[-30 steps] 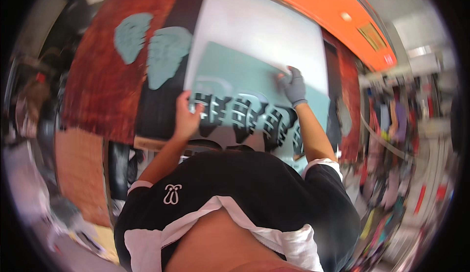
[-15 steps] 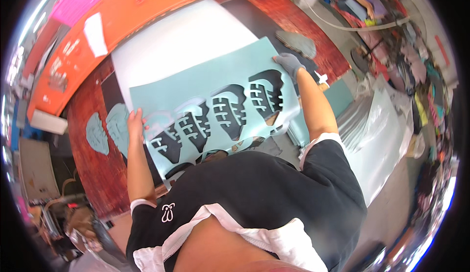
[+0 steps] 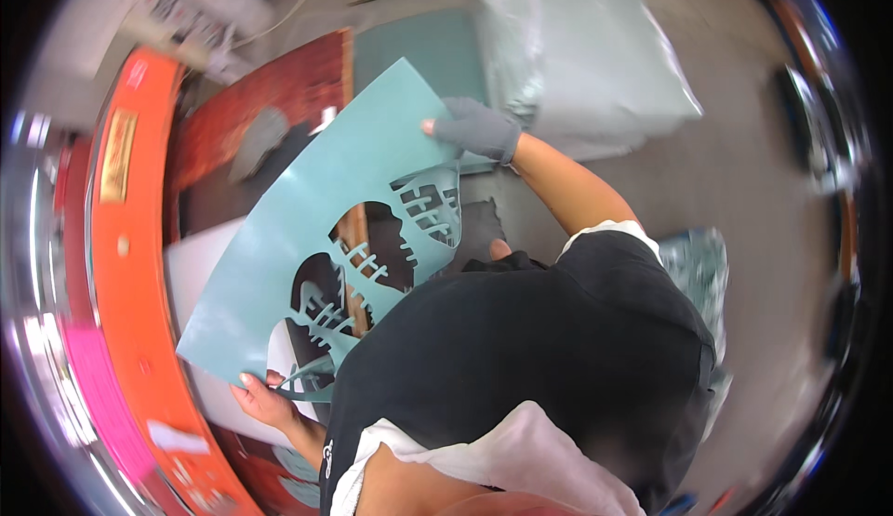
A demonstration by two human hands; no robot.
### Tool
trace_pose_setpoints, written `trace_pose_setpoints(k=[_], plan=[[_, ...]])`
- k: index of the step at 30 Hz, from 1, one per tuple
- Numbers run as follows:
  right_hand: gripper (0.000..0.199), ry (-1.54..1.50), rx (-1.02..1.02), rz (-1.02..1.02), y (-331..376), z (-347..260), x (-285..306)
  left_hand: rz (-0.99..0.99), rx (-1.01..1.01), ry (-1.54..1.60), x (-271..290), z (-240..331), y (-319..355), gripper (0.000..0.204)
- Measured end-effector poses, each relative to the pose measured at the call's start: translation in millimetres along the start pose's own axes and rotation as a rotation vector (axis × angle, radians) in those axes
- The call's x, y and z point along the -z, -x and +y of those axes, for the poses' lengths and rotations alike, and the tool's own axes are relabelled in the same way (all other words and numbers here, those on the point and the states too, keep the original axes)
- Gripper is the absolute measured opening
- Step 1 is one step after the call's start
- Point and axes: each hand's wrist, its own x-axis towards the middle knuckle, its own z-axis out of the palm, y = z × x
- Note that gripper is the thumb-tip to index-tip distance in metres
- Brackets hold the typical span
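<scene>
A teal sheet, with several shoe-upper-shaped cutouts along its near side, is held up in front of my body. My bare left hand grips its lower left corner, thumb on top. At the far right end, my right hand, in a grey glove with bare fingertips, is closed on the edge; its fingers under the sheet are hidden. The sheet slants from lower left to upper right. Through the cutouts, dark and brown surfaces below show.
To the left runs an orange machine beam. Beneath the sheet lies a red worktable with a white board and a grey flat piece. Beyond are a flat teal stack and a plastic-wrapped bundle on the floor.
My body and view have turned right, away from the orange beam and toward the wrapped bundle. The sheet has come along, lifted off the table area, with both hands still gripping it.
</scene>
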Motion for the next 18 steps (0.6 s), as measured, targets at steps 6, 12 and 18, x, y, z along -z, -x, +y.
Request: trace_pose_setpoints(k=[6,12,18], plan=[[0.042,0.052,-0.084,0.652,210,-7,-8,-0.648,-0.114,0.197,-73,15,-45,0.037],[0.036,0.048,-0.256,1.193,460,-50,-205,-1.179,0.216,0.422,-43,64,-15,0.029],[0.041,-0.133,-0.257,1.581,644,-46,-340,-1.478,0.363,0.321,-23,152,69,0.026]])
